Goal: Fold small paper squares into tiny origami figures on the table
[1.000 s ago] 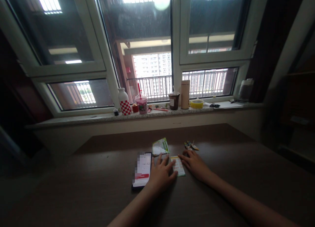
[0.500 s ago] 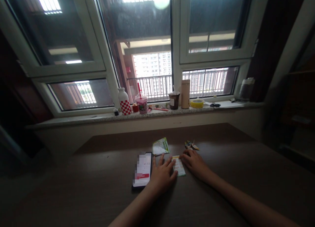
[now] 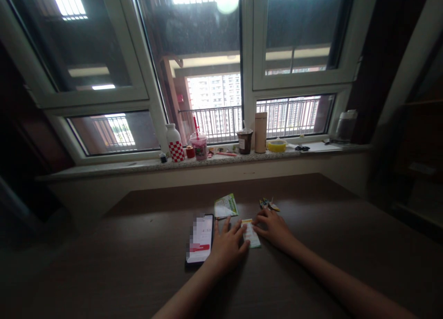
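Observation:
A small printed paper slip (image 3: 252, 236), white with a yellow top edge and greenish bottom, lies flat on the table between my hands. My left hand (image 3: 229, 243) is open, its fingers spread; index finger and thumb rest on the slip's left side. My right hand (image 3: 273, 227) has its fingers loosely bent, tips touching the slip's upper right edge. Left of my left hand lies a smartphone (image 3: 202, 240) with its screen lit and partly blurred out. Beyond that hand sits a white and green folded paper or packet (image 3: 226, 205). Crumpled colourful scraps (image 3: 269, 203) lie just past my right fingers.
The brown table (image 3: 145, 227) reaches toward a windowsill (image 3: 145, 166). Along the sill stand a checkered bottle (image 3: 176, 144), a pink drink cup (image 3: 199, 147), a dark drink cup (image 3: 245, 141), a tan flask (image 3: 260, 132), yellow tape (image 3: 277, 146) and scissors (image 3: 302, 148).
My right hand's fingers have shifted slightly at the slip's upper right edge. My left hand, the phone and the other papers stay in place.

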{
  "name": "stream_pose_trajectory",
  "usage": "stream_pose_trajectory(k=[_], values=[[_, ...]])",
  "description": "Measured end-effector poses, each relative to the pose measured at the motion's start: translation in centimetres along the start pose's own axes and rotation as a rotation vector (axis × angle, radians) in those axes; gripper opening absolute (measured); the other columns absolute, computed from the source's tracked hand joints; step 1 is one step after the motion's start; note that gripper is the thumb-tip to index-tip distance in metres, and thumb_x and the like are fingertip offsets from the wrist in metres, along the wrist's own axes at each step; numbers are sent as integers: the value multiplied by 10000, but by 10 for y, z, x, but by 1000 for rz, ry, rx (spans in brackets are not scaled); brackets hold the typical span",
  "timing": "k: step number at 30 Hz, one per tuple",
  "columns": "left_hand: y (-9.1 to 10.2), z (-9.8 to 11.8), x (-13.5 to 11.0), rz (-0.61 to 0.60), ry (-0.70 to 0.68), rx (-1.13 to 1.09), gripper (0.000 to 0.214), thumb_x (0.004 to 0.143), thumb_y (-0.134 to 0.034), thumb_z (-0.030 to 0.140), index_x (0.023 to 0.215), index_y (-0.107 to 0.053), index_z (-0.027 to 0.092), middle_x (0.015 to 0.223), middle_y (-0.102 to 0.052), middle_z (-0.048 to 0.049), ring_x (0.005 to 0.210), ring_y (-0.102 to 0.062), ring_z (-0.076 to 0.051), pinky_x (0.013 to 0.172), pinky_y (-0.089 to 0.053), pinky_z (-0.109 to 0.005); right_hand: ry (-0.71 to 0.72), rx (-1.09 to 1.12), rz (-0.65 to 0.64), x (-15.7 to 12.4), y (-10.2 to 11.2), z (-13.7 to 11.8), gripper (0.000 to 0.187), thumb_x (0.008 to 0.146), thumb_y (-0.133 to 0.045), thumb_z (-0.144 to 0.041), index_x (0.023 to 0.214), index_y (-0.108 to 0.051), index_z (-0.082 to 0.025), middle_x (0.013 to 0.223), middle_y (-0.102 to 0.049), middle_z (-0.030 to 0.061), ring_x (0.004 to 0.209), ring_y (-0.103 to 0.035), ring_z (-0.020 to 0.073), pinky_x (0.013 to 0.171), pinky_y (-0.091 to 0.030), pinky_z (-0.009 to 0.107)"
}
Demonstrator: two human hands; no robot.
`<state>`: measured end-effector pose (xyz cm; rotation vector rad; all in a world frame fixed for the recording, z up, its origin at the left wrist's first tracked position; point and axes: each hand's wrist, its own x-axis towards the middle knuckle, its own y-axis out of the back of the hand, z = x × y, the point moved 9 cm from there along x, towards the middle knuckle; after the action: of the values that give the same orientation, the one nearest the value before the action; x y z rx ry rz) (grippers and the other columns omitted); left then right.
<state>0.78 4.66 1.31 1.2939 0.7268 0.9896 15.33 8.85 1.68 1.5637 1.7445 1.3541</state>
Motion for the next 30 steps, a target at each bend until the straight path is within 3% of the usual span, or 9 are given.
stream_pose_trajectory(k=[9,24,30], values=[[-1,-2,1,13,-8,-21,573,937,-270,604,1456,-366,382,1550,-357,37,1471,-149,-348,1149,-21,-682,59,81,-70,-1,-2,6,300,772,-699,-365,1060,-719,-280,1244,-570,98,1201,-510,283,1039,-382,439],[-3,-3,1,18,-13,-32,576,936,-263,614,1457,-361,386,1557,-338,50,1473,-143,-342,1147,-17,-690,73,117,-225,-12,-6,8,735,605,-802,-434,1296,-602,-282,1449,-427,125,1368,-359,336,1141,-277,461],[-4,-4,1,15,-5,-10,578,938,-251,616,1454,-368,383,1555,-340,51,1471,-153,-343,1147,-31,-692,53,216,-223,-13,-9,16,768,573,-826,-519,1269,-626,-264,1460,-424,128,1370,-353,344,1145,-271,468]])
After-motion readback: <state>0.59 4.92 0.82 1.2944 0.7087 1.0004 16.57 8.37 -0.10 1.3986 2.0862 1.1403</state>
